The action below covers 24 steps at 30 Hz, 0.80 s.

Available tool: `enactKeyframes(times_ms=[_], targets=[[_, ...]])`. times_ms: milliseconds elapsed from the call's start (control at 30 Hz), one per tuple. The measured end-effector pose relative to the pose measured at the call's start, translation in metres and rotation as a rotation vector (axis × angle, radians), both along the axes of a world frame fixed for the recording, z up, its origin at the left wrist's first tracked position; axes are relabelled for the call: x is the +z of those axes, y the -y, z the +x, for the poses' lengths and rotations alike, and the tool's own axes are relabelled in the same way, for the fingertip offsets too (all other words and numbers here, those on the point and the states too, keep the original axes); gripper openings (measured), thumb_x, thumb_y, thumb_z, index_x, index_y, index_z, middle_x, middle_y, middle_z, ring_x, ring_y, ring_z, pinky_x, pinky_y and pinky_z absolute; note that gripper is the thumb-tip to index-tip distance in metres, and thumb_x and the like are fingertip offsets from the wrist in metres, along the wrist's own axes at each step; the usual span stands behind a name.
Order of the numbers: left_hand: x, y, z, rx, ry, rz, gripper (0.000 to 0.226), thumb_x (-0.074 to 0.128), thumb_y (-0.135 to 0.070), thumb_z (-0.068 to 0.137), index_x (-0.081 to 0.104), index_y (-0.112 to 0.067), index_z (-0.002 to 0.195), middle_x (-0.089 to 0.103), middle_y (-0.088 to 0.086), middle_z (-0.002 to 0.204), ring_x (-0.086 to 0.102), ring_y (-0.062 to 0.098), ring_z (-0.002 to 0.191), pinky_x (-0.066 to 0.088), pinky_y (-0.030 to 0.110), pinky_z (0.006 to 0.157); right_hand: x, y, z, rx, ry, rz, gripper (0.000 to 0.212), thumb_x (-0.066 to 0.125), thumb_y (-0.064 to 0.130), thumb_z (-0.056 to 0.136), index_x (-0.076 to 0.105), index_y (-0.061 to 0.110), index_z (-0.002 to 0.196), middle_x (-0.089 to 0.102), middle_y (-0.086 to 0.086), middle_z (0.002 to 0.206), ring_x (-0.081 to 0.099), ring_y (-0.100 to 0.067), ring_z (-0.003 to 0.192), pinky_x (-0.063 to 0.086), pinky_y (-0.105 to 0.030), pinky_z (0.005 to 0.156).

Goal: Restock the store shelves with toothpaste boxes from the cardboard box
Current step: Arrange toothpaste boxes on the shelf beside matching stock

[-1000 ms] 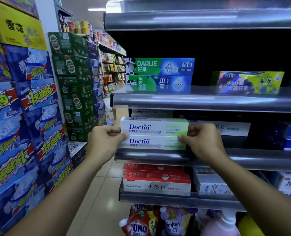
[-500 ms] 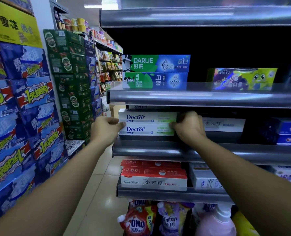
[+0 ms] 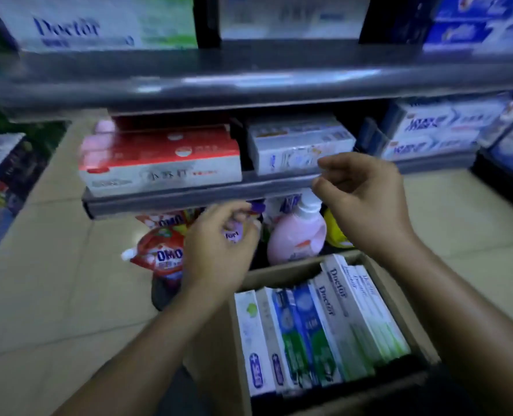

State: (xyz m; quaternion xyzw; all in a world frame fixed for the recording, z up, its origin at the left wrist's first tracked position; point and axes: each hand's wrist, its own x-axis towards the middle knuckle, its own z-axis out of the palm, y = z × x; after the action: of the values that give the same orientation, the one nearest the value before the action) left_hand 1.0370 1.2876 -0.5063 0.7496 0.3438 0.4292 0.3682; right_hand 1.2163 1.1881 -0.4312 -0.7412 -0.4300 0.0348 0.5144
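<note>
Shop aisle, tiled floor (image 3: 54, 295), frame blurred. Cardboard box (image 3: 282, 274) at bottom, top open, packed with toothpaste boxes (image 3: 324, 334) standing on edge side by side. Left hand (image 3: 219, 247) over box's far-left corner, fingers loosely curled, holding nothing. Right hand (image 3: 366, 202) higher, in front of lower shelf (image 3: 189, 196), fingers loosely curled, also holding nothing. Doctor box (image 3: 99, 25) on upper shelf (image 3: 249, 82), top left.

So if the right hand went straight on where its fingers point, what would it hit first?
Probably the pale toothpaste box on the lower shelf, just ahead of the right hand and its curled fingers. Depth is unclear, so the shelf's front edge might come first.
</note>
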Motion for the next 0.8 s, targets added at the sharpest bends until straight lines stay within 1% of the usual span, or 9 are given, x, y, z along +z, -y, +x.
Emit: enactKeyframes(times_ms=[100, 167, 233, 300, 367, 400, 533, 667, 800], targets=[[-0.062, 0.026, 0.040, -0.172, -0.260, -0.287, 0.020, 0.074, -0.043, 0.081, 0.061, -0.057, 0.085, 0.067, -0.017, 0.082, 0.062, 0.001, 0.069, 0.046, 0.016, 0.058, -0.039, 0.022, 0.022, -0.055, -0.051, -0.262, 0.018, 0.076, 0.019, 0.084, 0.075, 0.018, 0.102, 0.074, 0.008, 0.081, 0.071, -0.016, 0.074, 0.060, -0.045, 0.076], [-0.093, 0.041, 0.065, -0.227, -0.413, -0.376, 0.010, 0.071, -0.055, 0.077, 0.063, -0.051, 0.079, 0.067, -0.018, 0.074, 0.062, 0.002, 0.064, 0.047, 0.025, 0.057, -0.059, 0.036, 0.036, -0.076, -0.081, -0.431, 0.013, 0.078, 0.022, 0.083, 0.075, 0.017, 0.094, 0.073, 0.005, 0.084, 0.071, -0.020, 0.078, 0.060, -0.049, 0.077], [-0.116, 0.055, 0.088, -0.276, -0.477, -0.437, 0.031, 0.068, -0.066, 0.075, 0.062, -0.038, 0.086, 0.067, -0.010, 0.068, 0.067, 0.010, 0.069, 0.051, 0.030, 0.061, -0.076, 0.053, 0.047, -0.097, -0.064, -0.542, 0.017, 0.079, 0.025, 0.082, 0.073, 0.010, 0.088, 0.074, -0.003, 0.082, 0.072, -0.028, 0.081, 0.058, -0.048, 0.079], [-0.129, 0.063, 0.111, -0.289, -0.541, -0.453, 0.055, 0.059, -0.078, 0.073, 0.057, -0.032, 0.104, 0.068, -0.008, 0.089, 0.069, 0.023, 0.089, 0.056, 0.039, 0.074, -0.086, 0.068, 0.054, -0.124, -0.026, -0.623, 0.019, 0.078, 0.027, 0.081, 0.071, 0.010, 0.085, 0.073, -0.004, 0.079, 0.069, -0.031, 0.084, 0.055, -0.038, 0.076], [-0.136, 0.066, 0.131, -0.299, -0.618, -0.394, 0.070, 0.050, -0.085, 0.076, 0.052, -0.030, 0.119, 0.064, -0.003, 0.117, 0.064, 0.028, 0.107, 0.054, 0.046, 0.086, -0.087, 0.078, 0.058, -0.127, 0.020, -0.687, 0.013, 0.076, 0.030, 0.080, 0.068, 0.019, 0.080, 0.069, 0.005, 0.075, 0.065, -0.028, 0.084, 0.046, -0.031, 0.066], [-0.136, 0.065, 0.138, -0.312, -0.625, -0.393, 0.072, 0.048, -0.087, 0.076, 0.053, -0.028, 0.117, 0.063, -0.001, 0.121, 0.062, 0.029, 0.110, 0.053, 0.047, 0.089, -0.086, 0.082, 0.059, -0.127, 0.039, -0.693, 0.012, 0.075, 0.031, 0.080, 0.068, 0.022, 0.080, 0.068, 0.008, 0.075, 0.065, -0.025, 0.084, 0.042, -0.030, 0.065], [-0.141, 0.062, 0.153, -0.331, -0.552, -0.490, 0.063, 0.059, -0.085, 0.061, 0.063, -0.030, 0.091, 0.072, -0.004, 0.096, 0.070, 0.024, 0.094, 0.057, 0.044, 0.083, -0.082, 0.089, 0.057, -0.119, 0.073, -0.652, 0.013, 0.073, 0.036, 0.084, 0.071, 0.024, 0.090, 0.069, 0.010, 0.076, 0.063, -0.019, 0.084, 0.041, -0.030, 0.067], [-0.138, 0.067, 0.158, -0.240, -0.482, -0.501, 0.054, 0.067, -0.068, 0.055, 0.059, -0.030, 0.092, 0.070, -0.008, 0.090, 0.067, 0.023, 0.092, 0.056, 0.040, 0.081, -0.080, 0.097, 0.058, -0.105, 0.029, -0.691, 0.018, 0.071, 0.038, 0.086, 0.075, 0.026, 0.098, 0.070, 0.010, 0.080, 0.064, -0.015, 0.086, 0.041, -0.022, 0.061], [-0.124, 0.059, 0.157, -0.184, -0.249, -0.667, 0.041, 0.074, -0.050, 0.058, 0.059, -0.031, 0.091, 0.070, -0.003, 0.089, 0.070, 0.022, 0.082, 0.059, 0.040, 0.073, -0.077, 0.098, 0.063, -0.116, -0.023, -0.713, 0.020, 0.072, 0.038, 0.085, 0.075, 0.025, 0.100, 0.071, 0.009, 0.084, 0.066, -0.014, 0.086, 0.044, -0.023, 0.063]])
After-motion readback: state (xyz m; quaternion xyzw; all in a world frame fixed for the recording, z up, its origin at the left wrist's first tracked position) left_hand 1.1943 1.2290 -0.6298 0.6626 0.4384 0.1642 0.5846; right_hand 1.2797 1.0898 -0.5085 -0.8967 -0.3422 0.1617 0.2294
